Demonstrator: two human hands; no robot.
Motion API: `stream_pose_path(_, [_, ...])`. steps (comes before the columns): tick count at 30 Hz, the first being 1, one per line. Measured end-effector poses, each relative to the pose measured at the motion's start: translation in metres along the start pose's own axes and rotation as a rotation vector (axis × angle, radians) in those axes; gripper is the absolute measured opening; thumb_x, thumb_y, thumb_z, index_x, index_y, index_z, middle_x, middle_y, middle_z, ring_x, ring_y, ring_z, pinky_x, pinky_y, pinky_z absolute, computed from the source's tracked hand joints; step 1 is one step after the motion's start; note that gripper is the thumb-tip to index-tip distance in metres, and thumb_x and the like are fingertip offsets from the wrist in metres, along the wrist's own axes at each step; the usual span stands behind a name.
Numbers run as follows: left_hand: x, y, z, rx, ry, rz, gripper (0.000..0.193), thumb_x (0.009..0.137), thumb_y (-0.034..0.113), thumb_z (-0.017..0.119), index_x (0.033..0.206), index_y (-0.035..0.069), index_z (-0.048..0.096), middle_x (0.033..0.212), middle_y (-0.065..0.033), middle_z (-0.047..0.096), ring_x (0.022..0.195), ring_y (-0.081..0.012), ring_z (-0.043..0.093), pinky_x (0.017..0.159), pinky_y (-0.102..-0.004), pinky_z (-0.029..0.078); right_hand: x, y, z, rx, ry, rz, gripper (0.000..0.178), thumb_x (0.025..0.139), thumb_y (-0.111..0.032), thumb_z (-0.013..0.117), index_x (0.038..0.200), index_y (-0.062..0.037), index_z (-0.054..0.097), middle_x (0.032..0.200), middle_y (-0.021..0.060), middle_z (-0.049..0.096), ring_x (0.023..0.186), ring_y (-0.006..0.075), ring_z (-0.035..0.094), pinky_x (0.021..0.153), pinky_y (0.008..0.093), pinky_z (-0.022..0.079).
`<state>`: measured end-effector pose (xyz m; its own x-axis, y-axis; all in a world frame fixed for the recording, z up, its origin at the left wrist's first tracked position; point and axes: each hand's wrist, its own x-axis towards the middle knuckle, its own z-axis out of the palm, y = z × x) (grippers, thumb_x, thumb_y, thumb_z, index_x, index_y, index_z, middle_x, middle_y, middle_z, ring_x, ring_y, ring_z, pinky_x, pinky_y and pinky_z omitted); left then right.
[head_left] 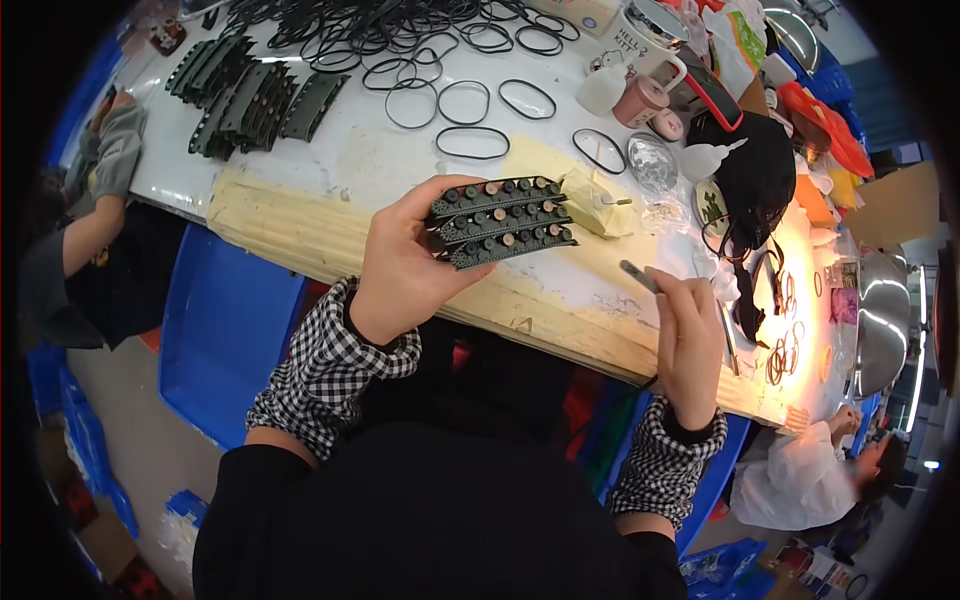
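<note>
My left hand [392, 268] is closed around a stack of three dark green curved plastic strips [503, 222]. Rows of small round studs, mostly black with a few copper-coloured, line their faces. Held above the table's near edge, the stack has its free ends pointing right. To the right, apart from the stack, my right hand [688, 335] pinches a short, flat grey-green piece [638, 275] whose tip sticks out to the upper left. What kind of part it is, I cannot tell. Both forearms wear black-and-white checked sleeve covers.
More dark green strips [258, 108] lie stacked at the table's far left. Black rubber rings [472, 142] are heaped and scattered behind my hands. A white mug [640, 45], a red-edged phone [712, 95] and a squeeze bottle [708, 158] crowd the right. Co-workers sit at both sides.
</note>
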<state>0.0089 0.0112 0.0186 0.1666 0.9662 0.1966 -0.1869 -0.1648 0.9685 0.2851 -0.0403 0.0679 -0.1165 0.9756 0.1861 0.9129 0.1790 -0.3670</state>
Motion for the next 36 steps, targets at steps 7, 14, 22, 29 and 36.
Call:
stream_pose_path(7, [0.008, -0.002, 0.003, 0.011, 0.016, 0.001, 0.058, 0.072, -0.014, 0.073, 0.124, -0.005, 0.05, 0.117, -0.0135, 0.062, 0.105, -0.0178, 0.064, 0.09, -0.0293, 0.055, 0.021, 0.002, 0.013, 0.033, 0.252, -0.186, 0.014, 0.084, -0.004, 0.067, 0.098, -0.0028, 0.067, 0.081, 0.01, 0.06, 0.072, 0.0271, 0.057, 0.065, 0.0358, 0.044])
stream_pose_path(14, [0.004, 0.001, 0.003, 0.022, -0.004, 0.001, 0.059, 0.071, -0.014, 0.074, 0.124, -0.005, 0.05, 0.118, -0.0134, 0.062, 0.107, -0.0177, 0.063, 0.091, -0.0296, 0.054, 0.068, -0.015, 0.038, 0.163, 0.362, -0.169, 0.008, 0.08, -0.005, 0.072, 0.086, -0.0012, 0.067, 0.076, 0.0076, 0.06, 0.074, 0.0243, 0.056, 0.067, 0.0339, 0.044])
stream_pose_path(22, [0.001, 0.003, 0.005, -0.017, 0.002, -0.013, 0.057, 0.071, -0.013, 0.073, 0.122, -0.004, 0.052, 0.116, -0.0122, 0.064, 0.104, -0.0159, 0.064, 0.089, -0.0283, 0.055, 0.066, -0.025, 0.032, 0.209, 0.555, -0.216, 0.006, 0.08, -0.002, 0.071, 0.085, -0.0013, 0.068, 0.079, 0.0075, 0.062, 0.076, 0.0225, 0.056, 0.07, 0.0332, 0.043])
stream_pose_path(29, [0.0, 0.006, 0.016, -0.058, -0.07, -0.006, 0.055, 0.072, -0.009, 0.075, 0.122, -0.004, 0.053, 0.114, -0.0109, 0.064, 0.102, -0.0149, 0.064, 0.088, -0.0277, 0.055, 0.038, -0.071, 0.035, 0.761, 0.458, -0.28, 0.007, 0.087, -0.005, 0.066, 0.092, -0.0017, 0.063, 0.094, 0.0093, 0.066, 0.097, 0.0258, 0.055, 0.094, 0.0385, 0.041])
stream_pose_path(36, [-0.003, 0.006, 0.018, -0.031, -0.057, 0.033, 0.054, 0.071, -0.008, 0.076, 0.12, -0.003, 0.055, 0.113, -0.0102, 0.065, 0.101, -0.0143, 0.065, 0.085, -0.0278, 0.055, 0.036, -0.079, 0.05, 0.812, 0.42, -0.253, 0.008, 0.087, -0.01, 0.068, 0.087, -0.0034, 0.063, 0.093, 0.0079, 0.067, 0.098, 0.0261, 0.056, 0.094, 0.0402, 0.042])
